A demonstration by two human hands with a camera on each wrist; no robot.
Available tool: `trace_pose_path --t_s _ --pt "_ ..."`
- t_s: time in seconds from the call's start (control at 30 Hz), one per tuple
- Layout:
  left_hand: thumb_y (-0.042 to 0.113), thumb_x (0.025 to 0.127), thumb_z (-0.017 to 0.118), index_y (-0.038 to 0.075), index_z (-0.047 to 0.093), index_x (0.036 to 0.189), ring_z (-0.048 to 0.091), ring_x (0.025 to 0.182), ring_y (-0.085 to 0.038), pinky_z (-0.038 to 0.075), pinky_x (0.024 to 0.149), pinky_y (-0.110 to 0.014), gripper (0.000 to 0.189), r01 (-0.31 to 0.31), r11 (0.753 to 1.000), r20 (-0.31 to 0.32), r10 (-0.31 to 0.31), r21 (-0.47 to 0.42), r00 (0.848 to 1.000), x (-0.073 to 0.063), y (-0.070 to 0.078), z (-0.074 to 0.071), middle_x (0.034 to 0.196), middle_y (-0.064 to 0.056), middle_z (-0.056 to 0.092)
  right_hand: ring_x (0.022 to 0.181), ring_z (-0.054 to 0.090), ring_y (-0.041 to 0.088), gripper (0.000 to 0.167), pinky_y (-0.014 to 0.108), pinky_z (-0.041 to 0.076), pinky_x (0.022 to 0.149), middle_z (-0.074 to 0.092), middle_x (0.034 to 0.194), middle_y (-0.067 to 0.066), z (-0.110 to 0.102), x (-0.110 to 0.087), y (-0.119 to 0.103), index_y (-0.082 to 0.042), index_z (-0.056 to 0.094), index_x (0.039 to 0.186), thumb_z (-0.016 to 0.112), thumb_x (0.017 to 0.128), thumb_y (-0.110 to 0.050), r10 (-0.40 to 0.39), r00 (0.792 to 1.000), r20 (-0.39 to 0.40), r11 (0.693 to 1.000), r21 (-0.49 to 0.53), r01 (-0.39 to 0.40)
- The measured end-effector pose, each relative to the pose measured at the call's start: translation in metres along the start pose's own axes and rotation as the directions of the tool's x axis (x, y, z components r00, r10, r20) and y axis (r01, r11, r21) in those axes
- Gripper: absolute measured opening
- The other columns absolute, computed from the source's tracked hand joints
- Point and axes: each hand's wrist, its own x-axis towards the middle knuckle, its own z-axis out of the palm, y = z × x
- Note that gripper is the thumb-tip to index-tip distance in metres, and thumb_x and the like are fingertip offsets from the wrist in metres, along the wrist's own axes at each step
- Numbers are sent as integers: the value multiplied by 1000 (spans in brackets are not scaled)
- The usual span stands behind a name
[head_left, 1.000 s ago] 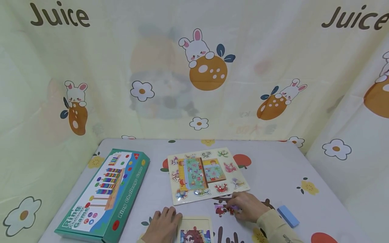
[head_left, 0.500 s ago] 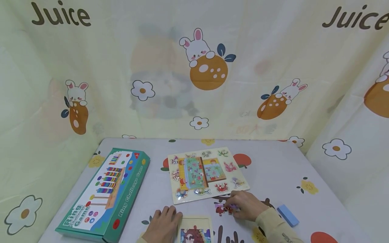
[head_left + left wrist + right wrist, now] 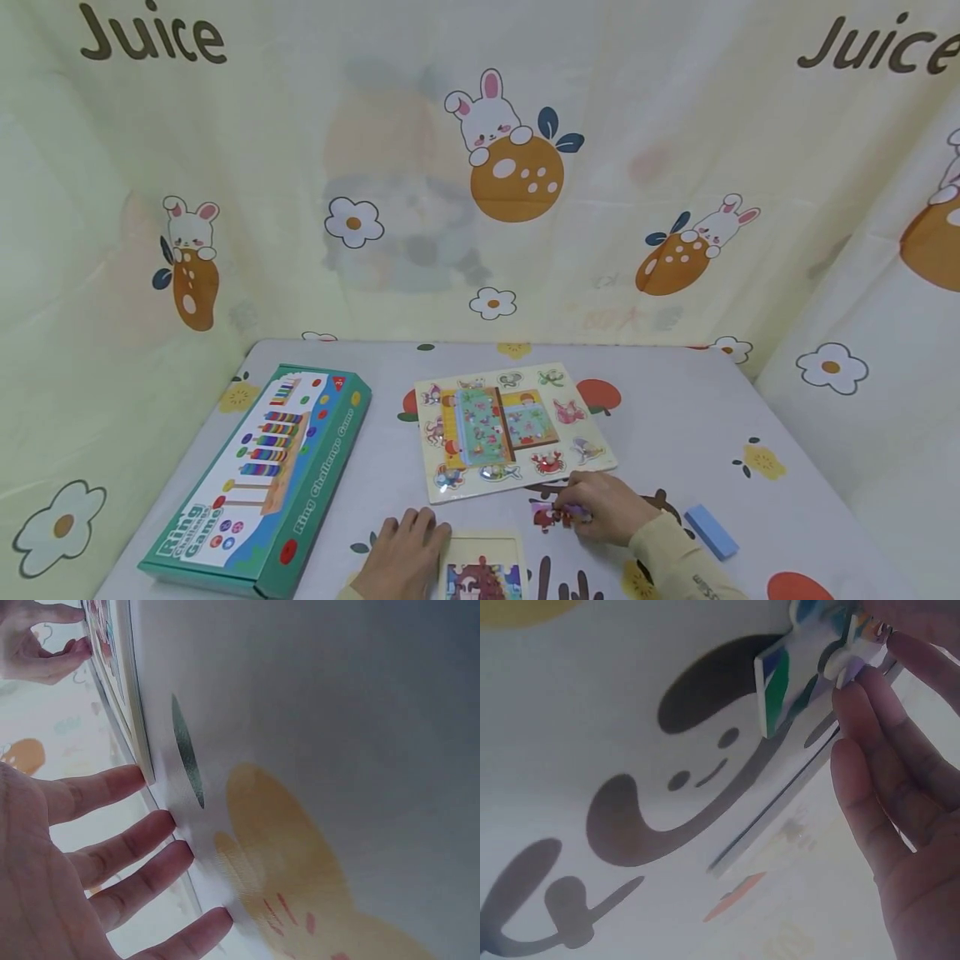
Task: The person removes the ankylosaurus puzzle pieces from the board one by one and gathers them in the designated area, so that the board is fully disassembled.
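Note:
My right hand pinches a small purple jigsaw puzzle piece between thumb and fingers, just above the tabletop. Under and beside those fingertips lie loose jigsaw pieces, partly hidden by the hand; one piece with a green patch shows in the right wrist view. A shallow wooden puzzle tray sits at the front edge of the head view, part of a red and purple picture filling its lower area. My left hand rests on the cloth at the tray's left, fingers extended, its index fingertip touching the tray's corner.
Behind the hands lies a wooden sea-animal puzzle board with two colourful picture panels on it. A green Ring Challenge Game box stands at the left. Right of my right sleeve is a blue block. A printed curtain hangs behind the table.
My right hand has shifted very slightly at the loose pieces, and the purple piece in its fingers has turned a little. The left hand stays beside the tray.

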Motion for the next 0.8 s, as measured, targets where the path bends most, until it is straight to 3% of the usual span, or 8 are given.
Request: trace_pose_path --t_s 0.37,0.63,0.8 --pt "88 59 57 20 46 125 44 99 -20 45 87 -47 95 10 1000 19 -10 -16 1000 0 -1 -1 113 -2 45 84 57 8 42 37 52 77 63 97 -6 -5 -21 10 -17 71 104 86 67 -28 143 990 15 990 -7 -143" --pt "88 60 57 20 46 125 43 98 -19 45 85 -46 95 -2 1000 0 2 -26 1000 -1 -1 -2 112 -1 44 76 53 3 39 35 50 73 63 87 -9 -3 -26 17 -15 69 101 84 66 -22 132 991 -20 990 -39 -133" --pt "89 60 55 20 46 126 43 99 -20 45 86 -47 96 0 1000 12 1 -30 1000 -1 0 -2 112 -1 44 70 48 2 31 33 47 69 58 79 -12 -2 -29 21 -17 68 91 81 63 -21 189 982 -14 980 -53 -190"
